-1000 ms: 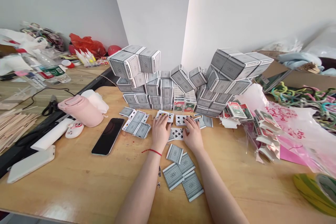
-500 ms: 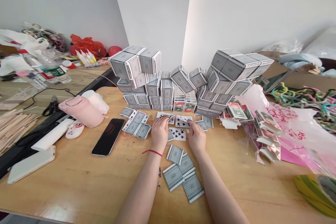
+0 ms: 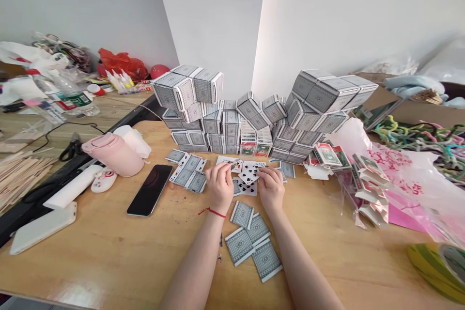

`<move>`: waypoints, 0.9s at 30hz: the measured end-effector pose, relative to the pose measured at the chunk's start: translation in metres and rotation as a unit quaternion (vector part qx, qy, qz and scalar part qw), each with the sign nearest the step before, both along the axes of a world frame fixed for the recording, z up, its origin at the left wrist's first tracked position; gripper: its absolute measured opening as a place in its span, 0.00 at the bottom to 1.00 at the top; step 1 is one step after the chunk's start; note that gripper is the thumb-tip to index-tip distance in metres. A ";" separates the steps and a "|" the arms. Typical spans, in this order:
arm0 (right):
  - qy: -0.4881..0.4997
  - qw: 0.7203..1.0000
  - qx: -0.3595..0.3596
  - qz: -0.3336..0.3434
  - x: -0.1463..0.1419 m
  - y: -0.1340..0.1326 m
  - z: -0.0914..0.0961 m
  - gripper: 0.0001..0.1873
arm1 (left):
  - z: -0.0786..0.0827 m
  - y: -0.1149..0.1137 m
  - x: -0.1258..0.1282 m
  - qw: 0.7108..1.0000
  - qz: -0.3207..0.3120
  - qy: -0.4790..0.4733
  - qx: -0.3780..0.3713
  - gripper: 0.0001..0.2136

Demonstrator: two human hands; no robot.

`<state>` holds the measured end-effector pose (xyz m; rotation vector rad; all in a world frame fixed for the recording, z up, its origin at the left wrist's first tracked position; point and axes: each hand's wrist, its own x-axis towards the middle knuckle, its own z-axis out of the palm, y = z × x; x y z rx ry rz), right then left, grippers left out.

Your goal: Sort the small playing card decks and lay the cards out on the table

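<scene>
In the middle of the table my right hand (image 3: 271, 188) is closed on the edge of a spade playing card (image 3: 249, 172), its face up and tilted. My left hand (image 3: 220, 185), with a red cord on the wrist, is pinched on another playing card (image 3: 235, 163) seen nearly edge-on. Beneath the hands lie more face-up cards, among them a spade card (image 3: 250, 189). Nearer me are several cube-like folded card pieces lying flat, back side up, such as a folded card piece (image 3: 240, 246). Left of my left hand sits a group of folded cards (image 3: 187, 173).
Behind stand stacked card blocks (image 3: 187, 133) and more card blocks (image 3: 308, 116), with boxed decks (image 3: 248, 147) between. A phone (image 3: 150, 189) and a pink cup (image 3: 114, 152) lie left. Opened card boxes (image 3: 370, 186), plastic wrap (image 3: 407, 169) and yellow-green tape (image 3: 434, 269) lie right.
Both hands have lifted slightly. The spade card in my right hand has tilted up and shows more of its face, and the card at my left fingertips has been raised off the table.
</scene>
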<state>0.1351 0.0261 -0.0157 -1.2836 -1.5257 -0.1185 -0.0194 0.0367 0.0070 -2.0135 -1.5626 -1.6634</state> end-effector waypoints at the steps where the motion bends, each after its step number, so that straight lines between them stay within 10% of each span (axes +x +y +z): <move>1: -0.005 1.000 -0.002 0.006 -0.001 0.000 0.000 0.12 | 0.001 -0.002 0.003 1.000 -0.024 0.011 -0.002 0.07; 8: -0.033 0.998 -0.044 -0.032 -0.003 -0.003 -0.003 0.11 | 0.002 -0.013 0.020 0.981 -0.181 0.071 -0.026 0.06; 17: 0.018 0.995 -0.054 -0.077 -0.001 -0.002 -0.006 0.13 | 0.005 -0.014 0.020 0.970 -0.234 0.044 -0.052 0.05; 27: 0.169 0.984 -0.057 0.017 -0.004 -0.002 0.004 0.10 | 0.006 -0.007 0.023 0.934 -0.258 -0.202 -0.139 0.07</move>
